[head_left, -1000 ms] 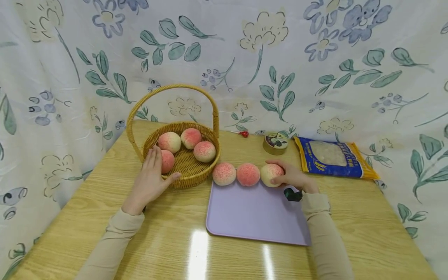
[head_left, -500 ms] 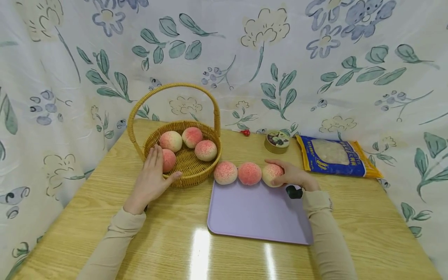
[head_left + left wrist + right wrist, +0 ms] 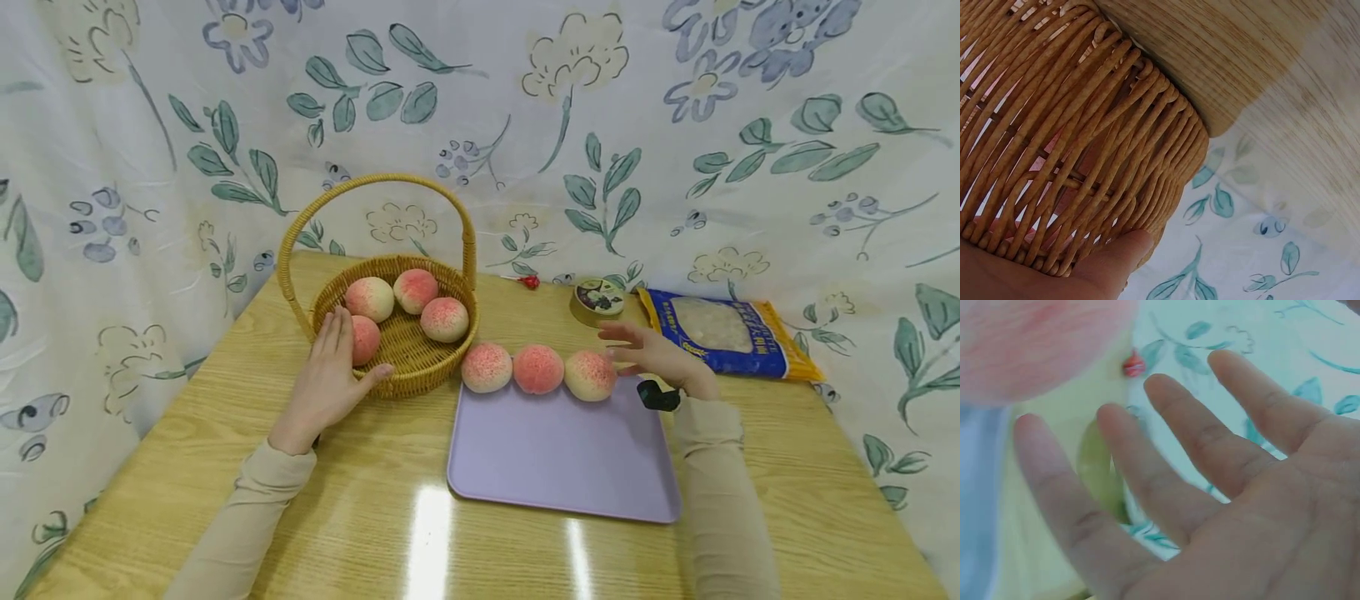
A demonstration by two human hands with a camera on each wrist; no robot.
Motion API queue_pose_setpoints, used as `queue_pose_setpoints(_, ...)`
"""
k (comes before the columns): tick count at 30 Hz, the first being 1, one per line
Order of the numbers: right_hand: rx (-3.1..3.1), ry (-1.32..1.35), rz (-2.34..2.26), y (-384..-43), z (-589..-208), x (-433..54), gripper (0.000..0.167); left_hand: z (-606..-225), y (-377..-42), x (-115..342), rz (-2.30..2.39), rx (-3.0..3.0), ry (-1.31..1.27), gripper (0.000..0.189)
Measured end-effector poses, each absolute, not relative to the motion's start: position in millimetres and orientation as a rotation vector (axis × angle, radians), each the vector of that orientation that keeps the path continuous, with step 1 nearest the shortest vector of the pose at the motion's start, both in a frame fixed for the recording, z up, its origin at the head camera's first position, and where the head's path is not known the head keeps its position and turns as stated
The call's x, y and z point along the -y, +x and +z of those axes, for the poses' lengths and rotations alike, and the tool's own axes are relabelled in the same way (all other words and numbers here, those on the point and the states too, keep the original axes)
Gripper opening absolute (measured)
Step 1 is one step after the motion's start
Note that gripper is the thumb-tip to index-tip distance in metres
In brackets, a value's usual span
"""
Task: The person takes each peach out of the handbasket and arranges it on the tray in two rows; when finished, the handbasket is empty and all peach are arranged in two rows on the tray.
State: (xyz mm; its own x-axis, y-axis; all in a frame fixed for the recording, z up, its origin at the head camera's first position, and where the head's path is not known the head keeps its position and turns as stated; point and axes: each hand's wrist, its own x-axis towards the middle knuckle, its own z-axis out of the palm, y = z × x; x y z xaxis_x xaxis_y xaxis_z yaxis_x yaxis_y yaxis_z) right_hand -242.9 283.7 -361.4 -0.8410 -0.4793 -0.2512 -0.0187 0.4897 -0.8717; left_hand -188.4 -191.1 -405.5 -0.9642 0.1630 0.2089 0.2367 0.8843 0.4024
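My left hand (image 3: 321,379) rests at the near-left rim of a wicker basket (image 3: 408,385), its fingers straight over the edge beside a pink peach (image 3: 365,340). In the left wrist view the thumb (image 3: 1116,259) lies against the woven wall. Several peaches lie in the basket. Along the back edge of a lilac tray (image 3: 562,450), three more peaches sit in a row: a speckled one (image 3: 487,367), a pink one (image 3: 538,369) and a pale one (image 3: 589,375). Just right of the pale peach is my right hand (image 3: 660,358), fingers spread and holding nothing in the right wrist view.
A round tin (image 3: 598,300) stands behind the tray. Right of it lies a blue and yellow packet (image 3: 720,332). A small red item (image 3: 530,282) lies near the flowered cloth at the back. The basket's tall handle (image 3: 382,177) arches above it.
My right hand has let go of the pale peach and drawn away to the right, its fingers opening. The left hand stays at the basket. The view has shifted slightly.
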Motion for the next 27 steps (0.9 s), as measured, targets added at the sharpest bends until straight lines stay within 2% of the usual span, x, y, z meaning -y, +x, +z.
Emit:
queue_pose_setpoints(10, -2.276, -0.562, -1.397, -262.0, -329.7, -241.3, 0.057, -403.6, -187.5, 191.4, -0.653, 2.883, -0.300, 0.110)
queue_pose_setpoints(20, -2.036, -0.747, -1.430, -291.9, -327.6, -145.8, 0.054, -404.2, -187.3, 193.8, -0.651, 2.886, -0.276, 0.112)
queue_pose_setpoints(27, -1.986, -0.765, -1.402, -299.7, -329.6, -92.2, 0.051, -405.0, -186.9, 193.3, -0.645, 2.881, -0.280, 0.114)
